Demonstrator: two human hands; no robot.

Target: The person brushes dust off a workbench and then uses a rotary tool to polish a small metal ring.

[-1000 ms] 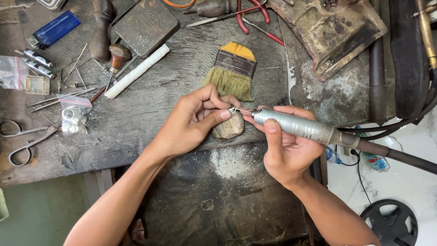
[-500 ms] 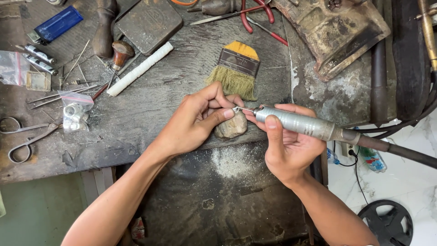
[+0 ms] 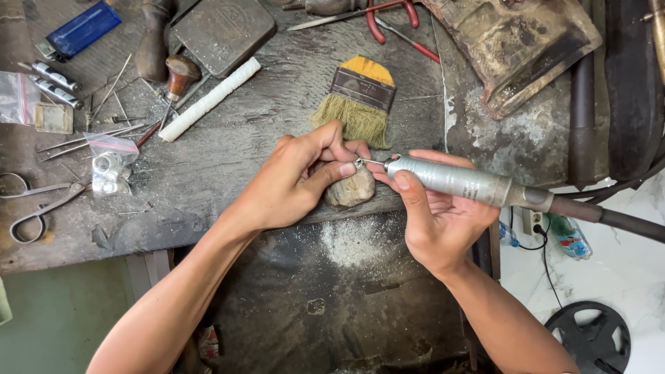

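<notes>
Near edge: pale dust/filings are lying on the dark apron sheet below the bench lip, directly under the work.

Risk (judgement): the bit tip is being run just beside the left thumb and forefinger; a small slip or catch could be driving it into a fingertip. Cause: the workpiece is tiny, mostly hidden by the pinch, and is being braced only by fingers against the worn wooden peg. A snag could also be flinging the piece out of the pinch into the dust below. The hose trailing right could be tugging the tool off line. Fine dust is being made close to hands & face.

Grip: left hand is being held closed in a tight pinch, thumb & forefinger on the small metal workpiece at the peg top, touching the peg. Exact shape of piece cannot be told. Right hand is being wrapped pen-style around the grey rotary handpiece, thumb on top near the nose, fingers curled under; fully closed on it.

Far: yellow-handled brush is lying just beyond the hands; white rod, wooden-knob graver, scissors to far left; red-handled pliers at far edge.
</notes>
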